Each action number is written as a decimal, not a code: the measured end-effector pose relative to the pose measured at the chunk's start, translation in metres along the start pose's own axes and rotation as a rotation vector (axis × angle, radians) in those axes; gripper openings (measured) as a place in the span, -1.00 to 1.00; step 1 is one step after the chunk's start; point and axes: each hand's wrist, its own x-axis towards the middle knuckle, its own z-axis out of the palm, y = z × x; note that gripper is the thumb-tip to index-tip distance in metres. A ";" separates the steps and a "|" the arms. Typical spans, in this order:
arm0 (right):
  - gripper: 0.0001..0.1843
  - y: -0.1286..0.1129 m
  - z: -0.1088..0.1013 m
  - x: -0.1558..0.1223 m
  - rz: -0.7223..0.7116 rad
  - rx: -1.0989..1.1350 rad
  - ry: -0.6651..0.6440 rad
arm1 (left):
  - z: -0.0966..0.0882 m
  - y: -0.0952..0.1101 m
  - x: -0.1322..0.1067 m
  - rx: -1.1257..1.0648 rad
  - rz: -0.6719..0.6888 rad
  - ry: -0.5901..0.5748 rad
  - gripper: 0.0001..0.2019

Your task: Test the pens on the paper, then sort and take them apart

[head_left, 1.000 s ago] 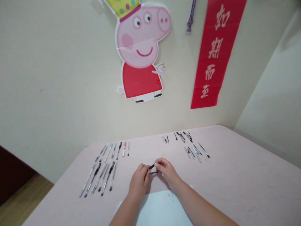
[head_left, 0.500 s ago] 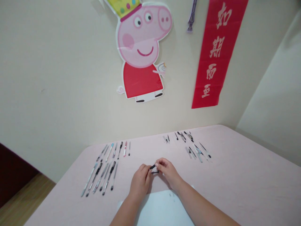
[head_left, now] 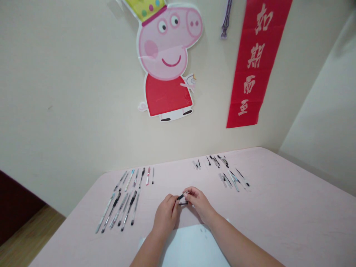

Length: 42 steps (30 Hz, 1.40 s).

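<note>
Both of my hands meet over the middle of the table. My left hand (head_left: 166,213) is closed in a pinch at the lower left end of a short black pen part (head_left: 180,197). The fingers of my right hand (head_left: 198,200) are pinched at its upper right end. Just below it, a second thin black pen part (head_left: 183,203) spans the gap between the two hands; which fingers grip it I cannot tell. Much of both parts is hidden by the fingers.
White paper (head_left: 191,246) with small grey marks lies under my forearms. On the left are two rows of pens (head_left: 129,209). Loose pen parts (head_left: 235,181) lie in groups at the back right. The pink-covered table (head_left: 278,207) meets the wall behind.
</note>
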 end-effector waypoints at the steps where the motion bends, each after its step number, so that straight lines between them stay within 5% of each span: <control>1: -0.68 -0.001 0.000 -0.001 0.005 0.016 0.000 | 0.000 0.000 0.000 -0.002 -0.001 0.002 -0.71; 26: -0.66 0.010 -0.007 0.009 -0.001 -0.005 0.126 | -0.001 -0.004 0.001 -0.065 -0.022 0.030 -0.72; 35: -0.79 0.013 -0.001 -0.003 -0.297 -0.716 0.025 | 0.004 -0.024 0.004 -0.149 -0.075 0.225 -0.77; 42: -0.84 0.000 0.006 -0.019 -0.447 -1.231 -0.217 | 0.004 -0.026 0.004 -0.179 -0.117 0.298 -0.78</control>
